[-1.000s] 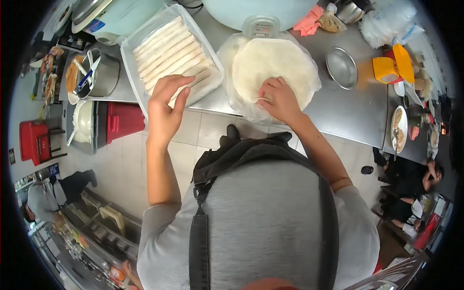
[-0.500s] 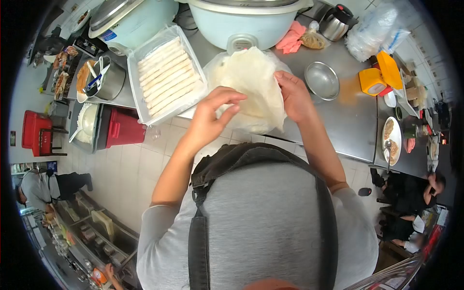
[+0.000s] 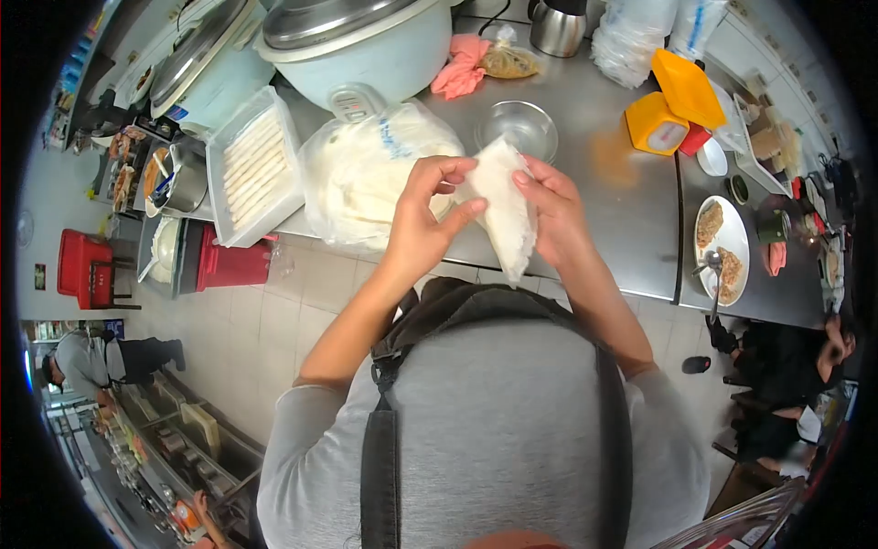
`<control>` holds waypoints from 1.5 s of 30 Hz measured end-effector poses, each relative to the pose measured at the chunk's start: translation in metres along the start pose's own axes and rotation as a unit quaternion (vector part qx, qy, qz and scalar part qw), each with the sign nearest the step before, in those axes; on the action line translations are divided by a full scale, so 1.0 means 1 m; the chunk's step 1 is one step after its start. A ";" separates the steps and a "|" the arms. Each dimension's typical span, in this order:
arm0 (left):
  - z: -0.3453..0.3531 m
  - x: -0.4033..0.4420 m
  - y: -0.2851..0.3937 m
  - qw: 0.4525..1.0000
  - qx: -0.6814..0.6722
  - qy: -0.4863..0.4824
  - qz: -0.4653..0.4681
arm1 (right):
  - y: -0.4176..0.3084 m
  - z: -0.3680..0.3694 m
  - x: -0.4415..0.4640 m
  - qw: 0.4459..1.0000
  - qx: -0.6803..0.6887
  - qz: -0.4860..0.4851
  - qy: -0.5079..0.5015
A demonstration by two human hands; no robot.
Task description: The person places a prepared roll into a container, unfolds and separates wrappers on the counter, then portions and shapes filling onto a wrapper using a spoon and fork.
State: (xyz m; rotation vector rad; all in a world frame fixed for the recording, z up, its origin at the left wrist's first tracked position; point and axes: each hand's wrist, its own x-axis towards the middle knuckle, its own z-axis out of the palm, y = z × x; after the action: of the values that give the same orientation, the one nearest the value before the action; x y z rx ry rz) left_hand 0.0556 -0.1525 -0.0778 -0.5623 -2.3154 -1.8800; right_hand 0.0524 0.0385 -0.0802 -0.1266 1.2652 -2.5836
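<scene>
Over the counter's (image 3: 594,224) front edge, in the head view, I see the right hand (image 3: 556,209) pinching a folded pale sheet (image 3: 505,215); the left hand (image 3: 422,224), thumb and forefinger partly spread, is at the sheet's left side, though I cannot tell whether it grips. Along that edge lie a plastic bag (image 3: 389,178) and, farther left, a tray (image 3: 218,165) of rolls (image 3: 258,169).

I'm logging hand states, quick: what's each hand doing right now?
Left hand: partly curled, fingertips at the white sheet; whether it grips cannot be told.
Right hand: closed, holding the white sheet by its right side.
</scene>
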 end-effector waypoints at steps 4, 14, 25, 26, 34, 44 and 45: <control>0.042 -0.002 -0.036 0.998 -0.053 0.000 -0.044 | -0.030 -0.034 -0.030 0.997 -0.034 0.028 0.057; 0.129 -0.044 -0.057 0.732 -0.588 -0.103 -0.327 | -0.106 -0.109 -0.059 0.986 -0.141 -0.082 -0.033; 0.151 -0.018 -0.076 0.866 -0.380 0.065 -0.319 | -0.027 -0.207 -0.035 0.826 -0.518 -0.221 -0.001; 0.157 -0.018 -0.069 0.867 -0.356 0.063 -0.343 | -0.021 -0.173 -0.046 0.893 -0.438 -0.093 -0.043; 0.180 0.012 -0.071 0.886 -0.433 -0.027 -0.163 | -0.012 -0.139 -0.043 0.926 -0.353 -0.129 0.032; 0.168 0.016 0.007 0.942 -0.291 0.005 -0.168 | -0.050 -0.140 -0.057 0.994 -0.076 -0.060 0.042; 0.170 0.015 0.010 0.937 -0.295 -0.018 -0.188 | -0.052 -0.140 -0.060 0.997 -0.037 -0.044 0.042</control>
State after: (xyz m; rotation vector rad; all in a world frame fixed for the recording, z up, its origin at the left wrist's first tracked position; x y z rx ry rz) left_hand 0.0704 0.0160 -0.1027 -0.1954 -1.9505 -2.7920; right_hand 0.0729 0.1923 -0.1238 -0.0902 1.4167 -2.6414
